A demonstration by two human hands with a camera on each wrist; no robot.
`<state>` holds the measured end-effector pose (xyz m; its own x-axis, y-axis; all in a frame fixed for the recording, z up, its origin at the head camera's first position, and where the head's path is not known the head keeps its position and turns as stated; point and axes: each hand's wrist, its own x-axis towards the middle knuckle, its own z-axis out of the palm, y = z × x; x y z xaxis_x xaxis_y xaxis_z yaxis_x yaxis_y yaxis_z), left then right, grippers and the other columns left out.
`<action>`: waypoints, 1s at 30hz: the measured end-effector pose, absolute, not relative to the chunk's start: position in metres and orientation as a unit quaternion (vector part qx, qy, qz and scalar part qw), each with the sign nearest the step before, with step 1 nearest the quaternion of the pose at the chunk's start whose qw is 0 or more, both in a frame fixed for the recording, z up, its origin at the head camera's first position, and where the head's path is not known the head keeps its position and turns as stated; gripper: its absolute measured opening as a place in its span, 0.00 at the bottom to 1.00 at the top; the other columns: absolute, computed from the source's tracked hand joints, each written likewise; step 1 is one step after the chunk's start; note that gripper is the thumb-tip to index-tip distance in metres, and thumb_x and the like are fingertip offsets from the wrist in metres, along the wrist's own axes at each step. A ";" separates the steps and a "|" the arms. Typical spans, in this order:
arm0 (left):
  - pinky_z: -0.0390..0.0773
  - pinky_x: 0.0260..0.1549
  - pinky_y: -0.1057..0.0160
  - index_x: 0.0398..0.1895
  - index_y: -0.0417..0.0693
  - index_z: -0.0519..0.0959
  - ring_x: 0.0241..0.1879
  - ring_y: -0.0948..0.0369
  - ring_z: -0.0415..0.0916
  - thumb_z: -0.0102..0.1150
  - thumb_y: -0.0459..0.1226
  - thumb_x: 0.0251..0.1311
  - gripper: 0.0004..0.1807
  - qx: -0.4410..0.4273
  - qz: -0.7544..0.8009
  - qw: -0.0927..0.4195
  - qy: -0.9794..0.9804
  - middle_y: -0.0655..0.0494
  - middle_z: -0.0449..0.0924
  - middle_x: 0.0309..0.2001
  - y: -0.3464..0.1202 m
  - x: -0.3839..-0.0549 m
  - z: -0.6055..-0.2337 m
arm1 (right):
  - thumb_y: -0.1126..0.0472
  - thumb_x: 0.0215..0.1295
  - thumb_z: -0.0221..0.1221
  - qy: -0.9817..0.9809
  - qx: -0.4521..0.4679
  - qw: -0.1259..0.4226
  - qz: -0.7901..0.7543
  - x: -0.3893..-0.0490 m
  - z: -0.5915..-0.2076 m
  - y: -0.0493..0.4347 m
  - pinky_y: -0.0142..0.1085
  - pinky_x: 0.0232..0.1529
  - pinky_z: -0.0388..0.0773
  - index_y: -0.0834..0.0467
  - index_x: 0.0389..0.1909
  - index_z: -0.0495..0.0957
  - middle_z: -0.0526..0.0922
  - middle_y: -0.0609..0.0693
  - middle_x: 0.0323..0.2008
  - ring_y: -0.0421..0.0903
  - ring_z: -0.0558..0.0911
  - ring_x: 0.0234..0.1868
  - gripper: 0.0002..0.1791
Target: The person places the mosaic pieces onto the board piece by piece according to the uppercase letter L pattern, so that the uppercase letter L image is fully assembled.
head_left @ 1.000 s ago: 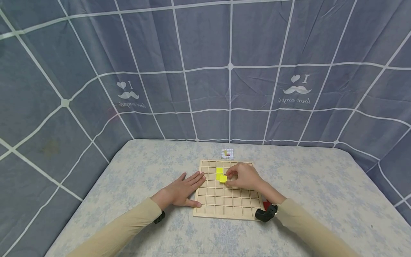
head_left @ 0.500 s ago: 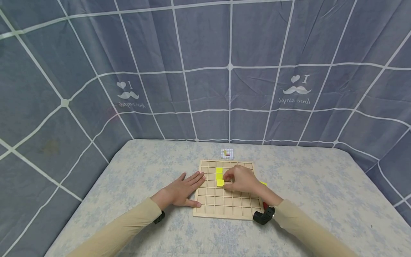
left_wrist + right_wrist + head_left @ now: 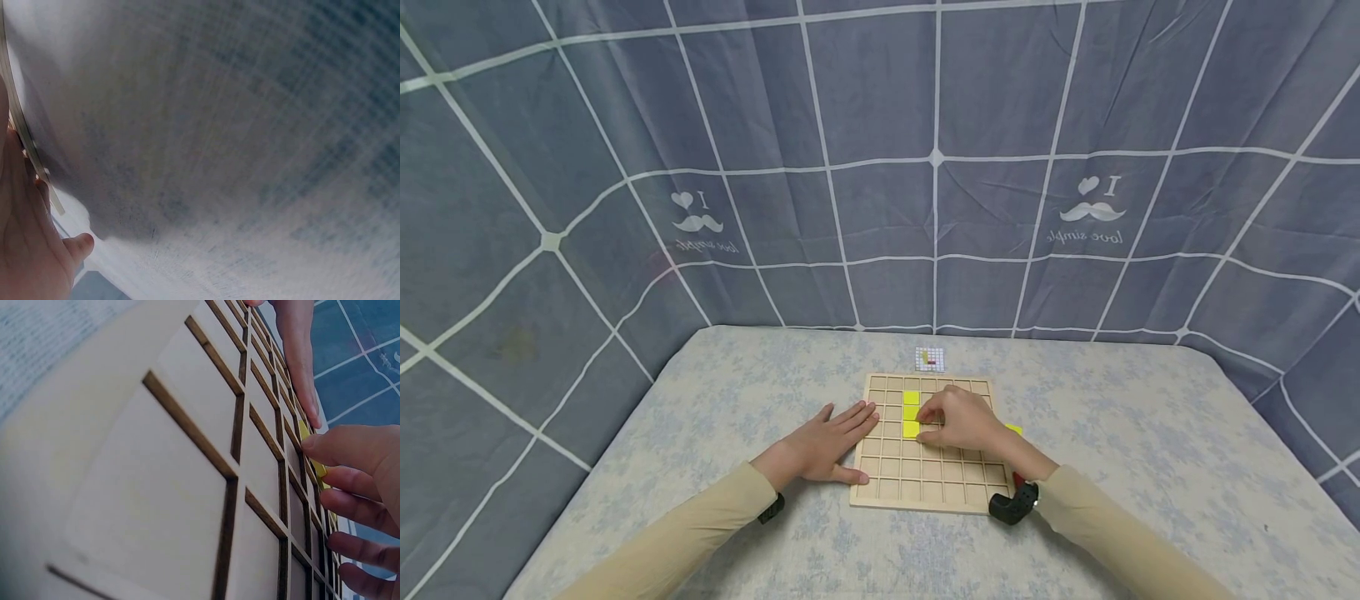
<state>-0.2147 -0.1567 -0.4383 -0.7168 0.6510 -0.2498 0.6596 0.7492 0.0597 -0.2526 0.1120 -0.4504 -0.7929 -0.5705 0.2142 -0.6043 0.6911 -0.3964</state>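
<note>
"What do you count on the desk (image 3: 1120, 400)?"
"I see 1 gridded board (image 3: 925, 471) with 3 yellow tiles (image 3: 911, 413) in 1 column. Just off its right edge I get at least 1 yellow piece (image 3: 1014, 429) and 1 red piece (image 3: 1018, 480), both partly hidden. 1 printed card (image 3: 929, 359) lies past the far edge."
"And the 2 hands?"
"My right hand (image 3: 964, 421) pinches the lowest tile (image 3: 910, 430), left of the palm, in its cell. My left hand (image 3: 822, 446) rests on the board's left edge, fingers straight, thumb apart."

Yellow tiles (image 3: 911, 413), beige gridded board (image 3: 913, 471), blue-mottled tablecloth (image 3: 775, 367), white-lined curtain (image 3: 887, 208)
</note>
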 end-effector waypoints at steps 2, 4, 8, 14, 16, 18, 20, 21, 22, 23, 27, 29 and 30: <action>0.50 0.70 0.39 0.77 0.49 0.46 0.77 0.55 0.40 0.49 0.65 0.60 0.50 0.357 -0.013 0.127 0.925 0.52 0.41 0.78 -0.157 -0.215 -0.438 | 0.49 0.46 0.72 -0.917 0.323 0.038 0.230 -0.252 -0.451 0.112 0.26 0.28 0.70 0.46 0.30 0.87 0.83 0.34 0.26 0.33 0.75 0.31 0.11; 0.50 0.70 0.39 0.77 0.47 0.47 0.77 0.54 0.41 0.49 0.65 0.61 0.50 0.361 -0.011 0.125 0.924 0.50 0.42 0.78 -0.157 -0.214 -0.439 | 0.49 0.46 0.72 -0.916 0.325 0.039 0.231 -0.252 -0.451 0.112 0.25 0.28 0.70 0.47 0.30 0.87 0.83 0.34 0.27 0.34 0.75 0.31 0.11; 0.50 0.70 0.39 0.77 0.47 0.47 0.77 0.54 0.41 0.49 0.65 0.61 0.50 0.362 -0.008 0.123 0.924 0.50 0.42 0.78 -0.158 -0.214 -0.438 | 0.49 0.46 0.73 -0.917 0.324 0.039 0.231 -0.252 -0.451 0.112 0.25 0.29 0.71 0.46 0.30 0.87 0.84 0.35 0.27 0.34 0.76 0.32 0.11; 0.49 0.71 0.39 0.77 0.49 0.46 0.77 0.55 0.40 0.49 0.65 0.60 0.50 0.357 -0.013 0.126 0.926 0.52 0.41 0.78 -0.157 -0.214 -0.438 | 0.49 0.46 0.73 -0.917 0.323 0.035 0.231 -0.252 -0.450 0.112 0.26 0.30 0.72 0.47 0.30 0.87 0.84 0.35 0.28 0.34 0.76 0.33 0.11; 0.50 0.71 0.40 0.77 0.49 0.46 0.77 0.55 0.40 0.49 0.65 0.60 0.50 0.355 -0.014 0.126 0.926 0.52 0.41 0.78 -0.157 -0.214 -0.438 | 0.49 0.47 0.73 -0.917 0.324 0.033 0.232 -0.252 -0.450 0.111 0.26 0.29 0.72 0.47 0.30 0.87 0.85 0.36 0.29 0.34 0.76 0.33 0.11; 0.50 0.71 0.40 0.77 0.50 0.46 0.77 0.56 0.40 0.49 0.66 0.60 0.50 0.354 -0.015 0.126 0.926 0.52 0.41 0.78 -0.157 -0.214 -0.438 | 0.49 0.47 0.73 -0.916 0.325 0.033 0.233 -0.251 -0.449 0.111 0.26 0.29 0.72 0.47 0.31 0.87 0.85 0.36 0.29 0.35 0.77 0.33 0.10; 0.50 0.71 0.40 0.78 0.50 0.46 0.77 0.56 0.40 0.48 0.66 0.60 0.50 0.354 -0.016 0.127 0.926 0.53 0.41 0.78 -0.157 -0.214 -0.439 | 0.50 0.47 0.72 -0.915 0.327 0.033 0.233 -0.251 -0.449 0.111 0.26 0.29 0.72 0.47 0.31 0.87 0.85 0.36 0.29 0.35 0.77 0.33 0.10; 0.50 0.70 0.39 0.78 0.50 0.46 0.77 0.55 0.40 0.49 0.66 0.60 0.50 0.355 -0.016 0.126 0.926 0.53 0.41 0.78 -0.157 -0.214 -0.439 | 0.50 0.47 0.72 -0.914 0.330 0.034 0.234 -0.251 -0.449 0.111 0.26 0.29 0.72 0.48 0.31 0.87 0.85 0.36 0.29 0.35 0.77 0.33 0.10; 0.50 0.70 0.39 0.78 0.50 0.46 0.77 0.55 0.40 0.48 0.66 0.60 0.50 0.355 -0.017 0.126 0.926 0.53 0.41 0.78 -0.157 -0.214 -0.439 | 0.50 0.48 0.72 -0.913 0.331 0.034 0.235 -0.251 -0.449 0.111 0.26 0.29 0.72 0.48 0.31 0.87 0.85 0.36 0.29 0.35 0.77 0.33 0.10; 0.50 0.70 0.39 0.77 0.49 0.46 0.77 0.55 0.40 0.49 0.65 0.61 0.50 0.356 -0.017 0.126 0.926 0.52 0.41 0.78 -0.157 -0.214 -0.439 | 0.50 0.48 0.72 -0.913 0.332 0.035 0.235 -0.251 -0.449 0.111 0.26 0.29 0.72 0.48 0.31 0.87 0.85 0.36 0.29 0.35 0.77 0.33 0.10; 0.49 0.71 0.40 0.78 0.50 0.46 0.77 0.56 0.39 0.49 0.66 0.60 0.50 0.353 -0.017 0.128 0.927 0.53 0.41 0.78 -0.157 -0.214 -0.439 | 0.50 0.48 0.72 -0.913 0.330 0.031 0.236 -0.251 -0.447 0.114 0.28 0.30 0.73 0.48 0.31 0.87 0.86 0.37 0.30 0.35 0.77 0.32 0.10; 0.49 0.71 0.40 0.78 0.51 0.45 0.77 0.56 0.39 0.48 0.66 0.60 0.50 0.350 -0.018 0.129 0.928 0.54 0.40 0.78 -0.157 -0.214 -0.439 | 0.50 0.49 0.72 -0.915 0.326 0.030 0.236 -0.252 -0.446 0.117 0.29 0.32 0.74 0.47 0.32 0.87 0.86 0.37 0.32 0.36 0.78 0.33 0.10; 0.49 0.71 0.40 0.78 0.51 0.45 0.77 0.56 0.39 0.49 0.66 0.60 0.51 0.350 -0.018 0.129 0.928 0.54 0.40 0.78 -0.157 -0.214 -0.439 | 0.50 0.49 0.72 -0.915 0.324 0.030 0.237 -0.252 -0.444 0.119 0.29 0.32 0.74 0.47 0.33 0.87 0.86 0.38 0.32 0.36 0.78 0.34 0.10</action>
<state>-0.2145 -0.1572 -0.4391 -0.7221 0.6439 -0.2530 0.6535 0.7549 0.0562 -0.2519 0.1194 -0.4445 -0.7878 -0.5797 0.2083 -0.6080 0.6774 -0.4141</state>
